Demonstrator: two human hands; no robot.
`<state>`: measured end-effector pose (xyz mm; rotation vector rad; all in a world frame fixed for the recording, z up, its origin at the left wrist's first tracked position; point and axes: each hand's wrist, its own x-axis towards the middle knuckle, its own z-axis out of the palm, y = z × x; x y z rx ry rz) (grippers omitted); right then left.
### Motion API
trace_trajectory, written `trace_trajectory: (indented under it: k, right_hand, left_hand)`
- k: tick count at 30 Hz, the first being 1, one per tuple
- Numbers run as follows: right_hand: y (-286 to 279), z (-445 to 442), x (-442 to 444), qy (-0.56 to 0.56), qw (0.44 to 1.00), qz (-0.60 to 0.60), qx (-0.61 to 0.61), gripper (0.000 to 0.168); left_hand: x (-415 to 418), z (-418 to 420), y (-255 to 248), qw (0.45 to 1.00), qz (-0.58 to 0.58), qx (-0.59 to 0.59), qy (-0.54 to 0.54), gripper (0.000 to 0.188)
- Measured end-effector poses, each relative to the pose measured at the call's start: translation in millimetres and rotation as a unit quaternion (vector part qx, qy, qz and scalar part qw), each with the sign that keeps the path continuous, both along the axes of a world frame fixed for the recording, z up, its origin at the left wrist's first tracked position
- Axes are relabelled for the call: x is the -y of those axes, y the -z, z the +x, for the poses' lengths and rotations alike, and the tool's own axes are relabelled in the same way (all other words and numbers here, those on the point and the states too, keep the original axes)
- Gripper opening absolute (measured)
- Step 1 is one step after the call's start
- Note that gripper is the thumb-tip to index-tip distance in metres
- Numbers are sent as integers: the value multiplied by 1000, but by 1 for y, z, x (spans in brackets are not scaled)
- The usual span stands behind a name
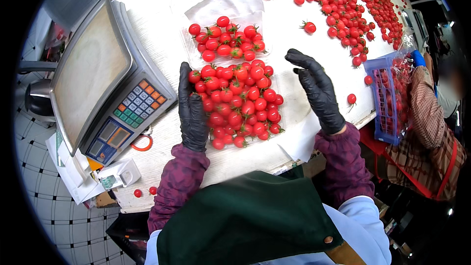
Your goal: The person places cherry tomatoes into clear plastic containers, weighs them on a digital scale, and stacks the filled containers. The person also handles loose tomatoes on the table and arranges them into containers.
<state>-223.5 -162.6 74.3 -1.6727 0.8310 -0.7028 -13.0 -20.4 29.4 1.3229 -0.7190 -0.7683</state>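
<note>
A heap of cherry tomatoes [239, 103] fills the near half of a clear plastic clamshell container [280, 84] on the table in front of me. More cherry tomatoes [226, 40] lie in the far half, beside a white liner sheet [228, 2]. My left hand [193, 110], in a black glove, rests upright along the heap's left side, its thumb against the tomatoes. To the right of the container, my gloved right hand [317, 90] hovers with thumb and fingers apart and nothing between them.
A digital price scale [121, 110] stands at left, near orange-handled scissors [142, 142]. Loose cherry tomatoes [349, 18] spread across the far right. A white paper sheet [301, 138] lies at the table edge. At right, a person [423, 99] is beside a blue plastic basket [381, 99] of tomatoes.
</note>
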Motion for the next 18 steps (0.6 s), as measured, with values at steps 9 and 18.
trace_trajectory:
  k: [9, 18]
  right_hand:
    - [-4, 3, -21, -11, 989, -71, -130, 28]
    - [9, -3, -35, -67, 963, -124, -230, 25]
  left_hand:
    - [3, 1, -22, 933, -58, -350, -62, 72]
    - [5, 4, -21, 924, -54, -373, -58, 69]
